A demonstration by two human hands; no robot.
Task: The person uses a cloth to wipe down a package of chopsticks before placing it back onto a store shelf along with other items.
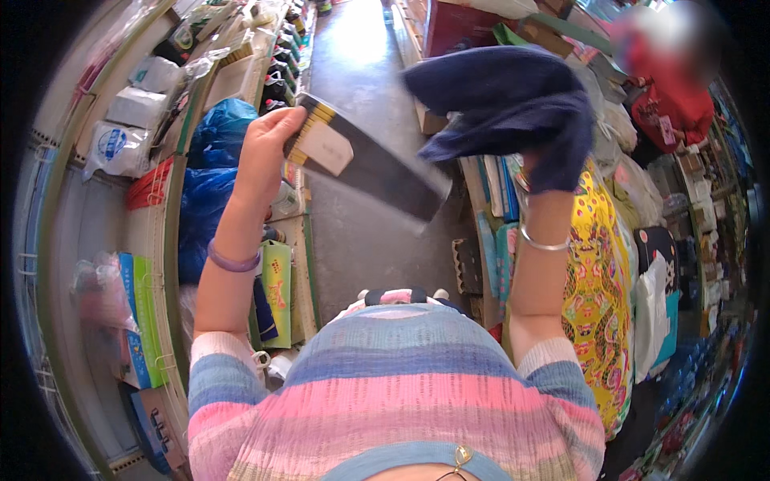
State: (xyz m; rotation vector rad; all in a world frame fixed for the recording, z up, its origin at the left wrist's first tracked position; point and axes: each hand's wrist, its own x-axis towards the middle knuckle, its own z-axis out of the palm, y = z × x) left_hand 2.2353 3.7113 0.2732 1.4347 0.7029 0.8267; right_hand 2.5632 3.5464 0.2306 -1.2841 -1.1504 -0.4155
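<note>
My left hand (269, 141), with a purple bangle on its wrist, grips one end of a long flat black package (385, 174) with a gold-striped band and a pale label. The package slants down to the right over the aisle, its far end blurred. At the right, a dark navy cloth (511, 108) drapes over my right hand (532, 165) and hides nearly all of it, so its fingers do not show. A silver bangle circles that wrist. The cloth and the package are apart.
Shelving (180, 138) with blue plastic bags (210, 180) and boxes runs along the left. Bottles (280, 78) line the shelf farther on. A yellow patterned bundle (601, 288) and stacked goods stand at the right. A person in red (680, 114) is at the upper right.
</note>
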